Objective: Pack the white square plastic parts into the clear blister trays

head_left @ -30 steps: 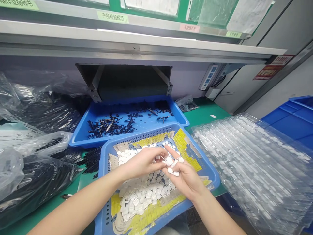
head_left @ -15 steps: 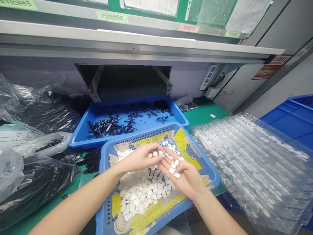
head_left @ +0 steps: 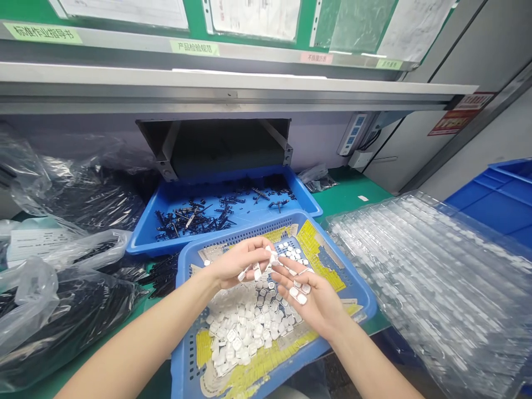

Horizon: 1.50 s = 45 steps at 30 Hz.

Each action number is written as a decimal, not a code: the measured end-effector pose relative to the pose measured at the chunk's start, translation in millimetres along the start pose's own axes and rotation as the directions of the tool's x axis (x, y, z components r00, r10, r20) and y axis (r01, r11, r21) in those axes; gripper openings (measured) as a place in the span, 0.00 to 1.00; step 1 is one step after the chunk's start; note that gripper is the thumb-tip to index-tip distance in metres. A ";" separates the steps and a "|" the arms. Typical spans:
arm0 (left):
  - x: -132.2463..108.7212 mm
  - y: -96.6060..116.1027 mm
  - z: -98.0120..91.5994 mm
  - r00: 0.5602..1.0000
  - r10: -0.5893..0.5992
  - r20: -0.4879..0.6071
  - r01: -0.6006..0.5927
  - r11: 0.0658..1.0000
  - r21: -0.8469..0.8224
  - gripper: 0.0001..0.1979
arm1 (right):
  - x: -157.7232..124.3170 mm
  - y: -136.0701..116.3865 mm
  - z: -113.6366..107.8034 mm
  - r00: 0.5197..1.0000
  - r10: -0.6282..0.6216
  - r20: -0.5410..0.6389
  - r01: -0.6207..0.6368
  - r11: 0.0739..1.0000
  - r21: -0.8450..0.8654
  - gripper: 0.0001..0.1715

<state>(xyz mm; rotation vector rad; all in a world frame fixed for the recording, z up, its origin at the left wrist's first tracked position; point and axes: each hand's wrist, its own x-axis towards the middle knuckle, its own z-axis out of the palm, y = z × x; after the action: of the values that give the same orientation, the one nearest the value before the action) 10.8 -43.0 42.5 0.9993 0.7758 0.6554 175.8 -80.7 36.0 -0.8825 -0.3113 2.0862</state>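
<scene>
My left hand (head_left: 236,263) and my right hand (head_left: 307,293) are close together above a blue perforated tray (head_left: 185,354). A yellow-and-white lining sheet (head_left: 320,260) lines the tray, under a loose pile of small white parts (head_left: 247,327). My left fingertips pinch several white parts, and some hang down from them. My right hand is cupped, with several white parts (head_left: 298,293) on its fingers and palm. The parts' exact shape is too small to tell.
Behind stands a blue tray (head_left: 233,245) of black plastic parts. To the left lie black parts in clear plastic bags (head_left: 78,310). Stacked clear blister trays (head_left: 428,282) sit on the right, before a blue crate (head_left: 499,205). A dark chute opening (head_left: 216,147) lies below a metal shelf.
My hands have drawn slightly apart, and white parts now dangle from my left fingertips. The view has tilted slightly upward, so the shelf and trays sit lower in the picture.
</scene>
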 end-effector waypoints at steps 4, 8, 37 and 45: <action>0.8 -2.2 4.5 0.997 -0.066 0.033 0.066 0.998 0.003 0.07 | 1.9 1.8 5.5 0.999 0.039 -0.026 -0.039 0.999 -0.005 0.10; -2.2 1.5 13.8 0.995 -0.097 -0.012 0.097 0.968 0.231 0.08 | 4.9 3.1 6.5 0.998 0.069 -0.011 -0.068 0.997 0.029 0.14; 1.8 27.7 31.9 0.995 -0.013 -0.101 0.058 0.887 0.457 0.12 | 14.4 6.8 -1.3 0.996 0.065 -0.065 -0.047 0.968 0.245 0.11; 2.1 26.8 21.1 0.989 -0.111 -0.095 0.120 0.988 0.097 0.10 | 11.9 5.4 2.8 0.996 0.054 -0.068 -0.033 0.958 0.283 0.11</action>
<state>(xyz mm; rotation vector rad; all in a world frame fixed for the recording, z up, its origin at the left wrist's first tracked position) 25.7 -40.7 73.2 1.0150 0.9470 0.5675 165.8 -74.7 29.6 -0.7977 0.0472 2.0669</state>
